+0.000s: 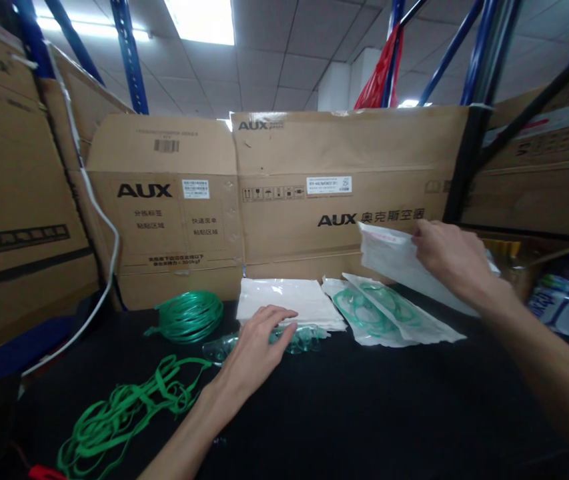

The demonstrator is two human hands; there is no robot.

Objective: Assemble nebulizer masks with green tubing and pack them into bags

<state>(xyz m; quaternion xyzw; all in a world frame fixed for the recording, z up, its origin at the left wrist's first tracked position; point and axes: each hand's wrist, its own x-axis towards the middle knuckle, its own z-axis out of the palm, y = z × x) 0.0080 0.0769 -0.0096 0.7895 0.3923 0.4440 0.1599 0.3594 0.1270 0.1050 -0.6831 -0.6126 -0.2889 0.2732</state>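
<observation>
The left hand lies palm down near the middle of the black tabletop, fingers stretched out and slightly apart, not curled round anything; its fingertips rest on a crumpled clear plastic bag of green bands, which lies flat on the tabletop just near of a stack of flat white plastic bags. The right hand is raised at the far right, well apart from the left; its thumb and fingers are pinched on the upper edge of a translucent white plastic bag, which hangs above the tabletop in front of the cardboard; I cannot tell whether this bag has anything in it. Below it, right of the stack, two filled flat bags with green loops inside lie overlapping on the tabletop.

To the left of the left hand sits a tightly wound coil of green strap; nearer and further left a loose tangle of green bands sprawls over the tabletop. A wall of brown cardboard boxes printed AUX stands along the far edge; a white cable hangs down at the left; a blue-capped plastic bottle stands at the far right, its label blurred.
</observation>
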